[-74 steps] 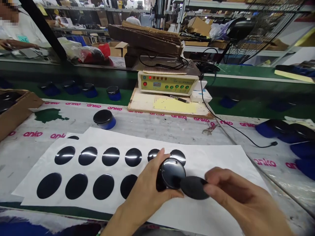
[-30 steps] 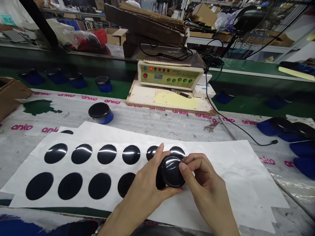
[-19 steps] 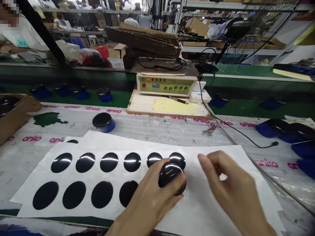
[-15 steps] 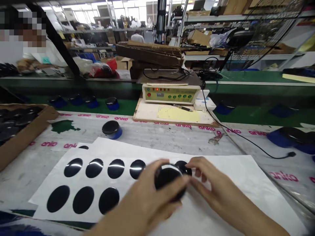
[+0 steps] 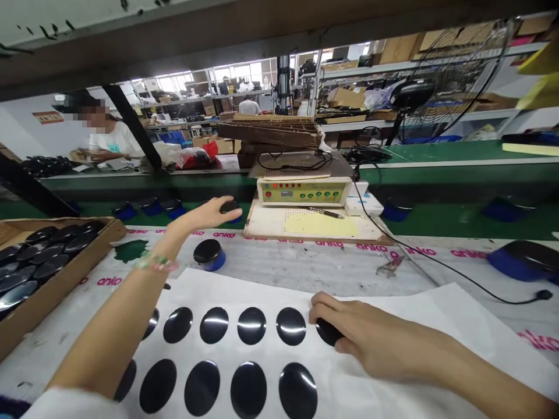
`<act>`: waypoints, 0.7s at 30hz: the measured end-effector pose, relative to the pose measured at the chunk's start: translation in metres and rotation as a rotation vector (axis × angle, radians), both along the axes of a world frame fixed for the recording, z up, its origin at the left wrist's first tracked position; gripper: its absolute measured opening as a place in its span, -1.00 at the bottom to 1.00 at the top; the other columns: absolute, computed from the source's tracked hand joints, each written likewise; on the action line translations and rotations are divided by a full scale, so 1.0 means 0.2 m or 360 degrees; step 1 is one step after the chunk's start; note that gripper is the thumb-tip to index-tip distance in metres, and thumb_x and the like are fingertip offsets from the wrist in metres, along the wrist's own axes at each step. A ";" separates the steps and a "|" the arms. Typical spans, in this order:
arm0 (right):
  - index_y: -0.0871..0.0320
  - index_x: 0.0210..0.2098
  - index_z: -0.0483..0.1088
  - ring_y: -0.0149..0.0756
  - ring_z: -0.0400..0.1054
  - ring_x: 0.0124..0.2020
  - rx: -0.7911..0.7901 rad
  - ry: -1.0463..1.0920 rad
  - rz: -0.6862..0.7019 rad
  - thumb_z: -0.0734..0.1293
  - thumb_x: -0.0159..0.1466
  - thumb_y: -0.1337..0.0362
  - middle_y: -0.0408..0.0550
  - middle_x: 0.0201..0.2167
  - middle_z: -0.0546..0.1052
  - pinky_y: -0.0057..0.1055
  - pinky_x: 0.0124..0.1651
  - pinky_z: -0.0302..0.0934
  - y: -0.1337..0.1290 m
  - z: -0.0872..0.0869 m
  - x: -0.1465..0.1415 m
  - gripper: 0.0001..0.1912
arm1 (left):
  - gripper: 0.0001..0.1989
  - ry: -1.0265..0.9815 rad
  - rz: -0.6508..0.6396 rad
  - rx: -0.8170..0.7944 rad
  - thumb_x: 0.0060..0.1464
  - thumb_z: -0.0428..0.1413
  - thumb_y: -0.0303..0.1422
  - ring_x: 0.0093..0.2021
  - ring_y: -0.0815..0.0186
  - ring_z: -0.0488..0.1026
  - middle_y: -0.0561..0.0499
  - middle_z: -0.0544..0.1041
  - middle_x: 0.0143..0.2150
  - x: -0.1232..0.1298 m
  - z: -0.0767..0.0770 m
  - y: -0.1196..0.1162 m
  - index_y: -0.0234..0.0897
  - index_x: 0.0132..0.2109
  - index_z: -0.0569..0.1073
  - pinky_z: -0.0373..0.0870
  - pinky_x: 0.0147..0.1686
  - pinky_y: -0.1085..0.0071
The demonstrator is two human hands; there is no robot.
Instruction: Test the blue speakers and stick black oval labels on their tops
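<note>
My left hand (image 5: 213,213) reaches over the green strip, its thumb and fingers apart around a blue and black round piece (image 5: 230,210); whether it touches the piece I cannot tell. On the white sheet (image 5: 419,314), my right hand (image 5: 345,326) has its fingers curled round a black disc (image 5: 326,330) at the right end of the upper row. Glossy black discs (image 5: 252,326) lie in two rows on the sheet. Another blue and black piece (image 5: 209,255) sits just behind the sheet.
A cardboard box (image 5: 109,233) of black discs is at the left. Behind the table stands a control unit (image 5: 305,192) above a board with yellow paper and a pen. A black cable (image 5: 437,242) crosses the right side. A person (image 5: 117,139) sits at the far left.
My left hand has moved forward and left to the green strip, away from the black disc it held. Two more discs now show in the lower row. The view has tilted up.
</note>
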State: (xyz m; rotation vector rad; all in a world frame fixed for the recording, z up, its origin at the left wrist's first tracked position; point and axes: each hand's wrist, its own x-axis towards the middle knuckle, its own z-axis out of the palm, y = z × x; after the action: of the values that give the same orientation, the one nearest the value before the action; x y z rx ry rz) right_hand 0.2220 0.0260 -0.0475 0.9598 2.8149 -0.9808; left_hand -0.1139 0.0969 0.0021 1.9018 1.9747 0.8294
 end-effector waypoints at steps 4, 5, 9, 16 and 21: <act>-0.05 -0.09 0.30 -0.26 0.37 -0.29 0.0032 0.0083 0.0021 0.19 0.08 0.59 -0.19 -0.07 0.39 -0.43 -0.39 0.12 0.02 -0.03 0.00 -0.50 | -0.59 0.0059 0.0079 -0.0112 -0.15 0.27 -0.38 0.05 0.07 0.45 0.03 0.55 -0.05 -0.04 -0.05 -0.31 -0.35 -0.08 0.46 0.27 0.11 0.16; -0.05 -0.09 0.30 -0.26 0.37 -0.30 0.0034 0.0096 0.0024 0.20 0.08 0.59 -0.18 -0.07 0.39 -0.43 -0.41 0.11 0.02 -0.04 0.00 -0.50 | -0.59 0.0053 0.0140 -0.0082 -0.13 0.26 -0.38 0.06 0.05 0.44 0.02 0.53 -0.03 0.01 -0.07 -0.38 -0.30 -0.06 0.46 0.26 0.12 0.12; -0.02 -0.06 0.27 -0.28 0.34 -0.37 0.0071 -0.0001 0.0067 0.23 0.04 0.58 -0.16 -0.09 0.38 -0.45 -0.48 0.06 0.03 -0.02 -0.02 -0.47 | -0.40 -0.0096 0.0236 -0.0004 -0.07 0.24 -0.25 -0.04 0.10 0.47 -0.03 0.46 0.03 0.37 -0.24 -0.65 -0.14 0.12 0.25 0.38 -0.01 0.12; 0.07 -0.21 0.27 -0.36 0.23 -0.48 0.0294 -0.0015 0.0206 0.24 0.07 0.58 -0.12 -0.18 0.34 -0.44 -0.47 0.05 0.00 0.01 -0.02 -0.64 | -0.40 -0.0604 0.0068 0.0178 -0.01 0.18 -0.40 0.08 0.13 0.34 -0.06 0.31 0.06 0.74 -0.53 -0.83 -0.07 0.18 0.20 0.30 0.05 0.11; 0.07 -0.17 0.35 -0.21 0.31 -0.26 0.0678 0.0072 0.0345 0.21 0.25 0.48 -0.04 -0.18 0.43 -0.35 -0.33 0.13 -0.02 -0.04 0.10 -0.77 | -0.39 -0.0518 0.0038 0.0066 -0.03 0.22 -0.35 0.03 0.12 0.35 -0.05 0.31 0.01 0.69 -0.52 -0.81 0.01 0.19 0.27 0.31 0.04 0.10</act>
State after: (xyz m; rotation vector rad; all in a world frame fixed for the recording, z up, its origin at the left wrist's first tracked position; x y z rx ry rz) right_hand 0.2411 0.0215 -0.0555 0.6320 3.1478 -0.3921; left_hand 0.0234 -0.0651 -0.1019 1.6423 1.7970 1.1144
